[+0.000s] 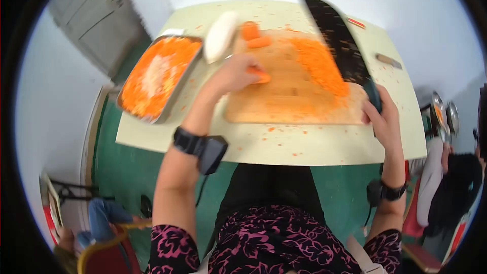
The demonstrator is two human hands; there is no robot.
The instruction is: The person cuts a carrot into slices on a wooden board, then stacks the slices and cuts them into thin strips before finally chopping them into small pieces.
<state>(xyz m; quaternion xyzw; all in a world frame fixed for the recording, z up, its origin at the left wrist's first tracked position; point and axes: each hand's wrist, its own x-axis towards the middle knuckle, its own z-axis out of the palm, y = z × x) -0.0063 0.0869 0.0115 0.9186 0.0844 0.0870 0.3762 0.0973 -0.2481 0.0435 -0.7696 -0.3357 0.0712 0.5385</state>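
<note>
My left hand (239,72) is closed around a carrot piece (262,77) at the left part of the wooden cutting board (276,99). My right hand (386,116) grips the dark handle of a large kitchen knife (337,40) at the board's right edge. The broad black blade is raised and tilted, pointing away from me, slightly blurred. Left of the blade lies a long heap of shredded carrot (320,66). Two more carrot pieces, one thick (250,30) and one flatter (259,42), rest at the board's far left corner.
A metal tray (176,93) of shredded carrot with a paler heap stands at the table's left. Beside it lies a white radish-like vegetable (221,36). A wooden-handled tool (388,61) and a small red object (356,22) lie at the right. Other people sit at both sides.
</note>
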